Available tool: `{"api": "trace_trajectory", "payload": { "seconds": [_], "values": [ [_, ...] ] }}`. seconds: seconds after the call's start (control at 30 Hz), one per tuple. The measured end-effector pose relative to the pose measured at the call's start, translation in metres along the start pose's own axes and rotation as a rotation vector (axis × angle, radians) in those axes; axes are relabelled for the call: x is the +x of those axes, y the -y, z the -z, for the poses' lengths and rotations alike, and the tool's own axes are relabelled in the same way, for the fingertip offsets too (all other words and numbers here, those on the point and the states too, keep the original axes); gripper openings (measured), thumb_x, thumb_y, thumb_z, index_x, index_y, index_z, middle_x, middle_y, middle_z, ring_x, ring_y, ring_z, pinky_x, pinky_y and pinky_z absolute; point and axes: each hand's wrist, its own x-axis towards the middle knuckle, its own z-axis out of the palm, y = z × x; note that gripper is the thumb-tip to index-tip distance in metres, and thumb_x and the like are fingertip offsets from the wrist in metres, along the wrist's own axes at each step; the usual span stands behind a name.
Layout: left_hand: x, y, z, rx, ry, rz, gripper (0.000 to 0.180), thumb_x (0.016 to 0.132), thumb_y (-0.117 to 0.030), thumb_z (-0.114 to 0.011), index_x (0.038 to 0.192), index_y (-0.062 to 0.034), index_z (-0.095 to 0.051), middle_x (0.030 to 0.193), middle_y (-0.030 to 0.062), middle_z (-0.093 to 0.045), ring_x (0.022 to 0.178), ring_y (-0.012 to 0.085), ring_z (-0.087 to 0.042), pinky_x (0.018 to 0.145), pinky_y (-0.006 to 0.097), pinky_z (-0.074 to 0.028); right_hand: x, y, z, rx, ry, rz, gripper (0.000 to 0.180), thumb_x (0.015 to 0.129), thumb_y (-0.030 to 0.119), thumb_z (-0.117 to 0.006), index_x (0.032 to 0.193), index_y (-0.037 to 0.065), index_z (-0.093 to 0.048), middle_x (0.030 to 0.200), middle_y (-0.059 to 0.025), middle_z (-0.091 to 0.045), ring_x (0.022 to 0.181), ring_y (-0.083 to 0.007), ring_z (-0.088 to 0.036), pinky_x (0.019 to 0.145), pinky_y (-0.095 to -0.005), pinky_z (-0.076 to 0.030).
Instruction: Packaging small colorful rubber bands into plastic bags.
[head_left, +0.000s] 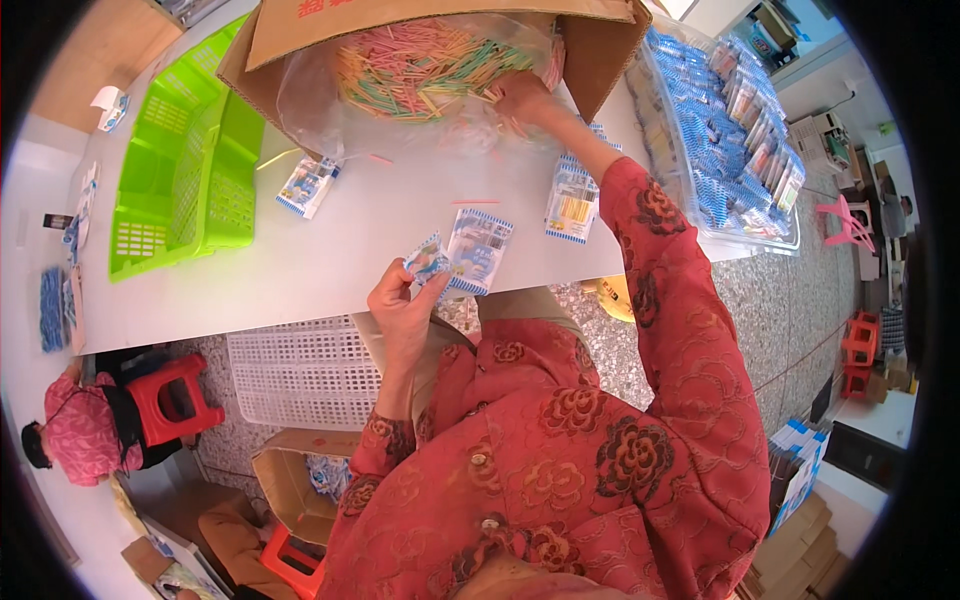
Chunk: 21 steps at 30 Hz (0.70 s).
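My left hand pinches a small blue-and-white plastic packet at the table's near edge. Just right of it, touching or nearly so, a second flat packet lies on the white table. My right arm stretches forward, and my right hand is at the right side of a heap of thin pastel sticks. Its fingers are bent together on the sticks, their tips partly hidden. The heap lies in a clear plastic bag inside a tipped cardboard box.
A green basket stands at left, a clear tub full of packets at right. More packets lie near the box, one left, others right. Below the table are a white crate and an open carton. Another person sits far left.
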Motion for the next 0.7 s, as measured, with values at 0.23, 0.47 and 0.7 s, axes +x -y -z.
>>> {"api": "trace_trajectory", "payload": {
  "seconds": [0.23, 0.47, 0.7],
  "values": [
    [0.0, 0.003, -0.001, 0.012, 0.007, 0.029, 0.026, 0.075, 0.01, -0.07, 0.069, -0.0027, -0.049, 0.077, -0.0021, -0.049, 0.077, 0.0057, -0.049, 0.073, 0.021, -0.042, -0.002, -0.016, -0.013, 0.16, -0.249, 0.132, 0.02, 0.066, 0.018, -0.067, 0.07, 0.002, -0.055, 0.072, -0.0186, -0.06, 0.073, -0.0353, -0.06, 0.065, -0.0435, -0.045],
    [0.001, 0.012, 0.002, -0.016, 0.036, -0.008, 0.019, 0.076, 0.009, -0.069, 0.087, 0.0006, -0.055, 0.084, 0.0003, -0.055, 0.079, 0.0073, -0.053, 0.073, 0.022, -0.046, -0.012, -0.003, 0.014, 0.15, -0.161, 0.103, 0.013, 0.071, 0.011, -0.061, 0.081, 0.001, -0.058, 0.083, -0.022, -0.062, 0.082, -0.0396, -0.061, 0.073, -0.0467, -0.048],
    [0.001, 0.018, 0.007, 0.0, 0.056, -0.055, 0.029, 0.078, 0.007, -0.068, 0.106, 0.0042, -0.063, 0.093, 0.0039, -0.065, 0.084, 0.0096, -0.06, 0.075, 0.024, -0.05, 0.02, -0.009, 0.031, -0.021, -0.217, 0.253, 0.009, 0.076, 0.004, -0.056, 0.085, 0.001, -0.055, 0.084, -0.0186, -0.062, 0.083, -0.0361, -0.061, 0.07, -0.0445, -0.047]
  ]
}}
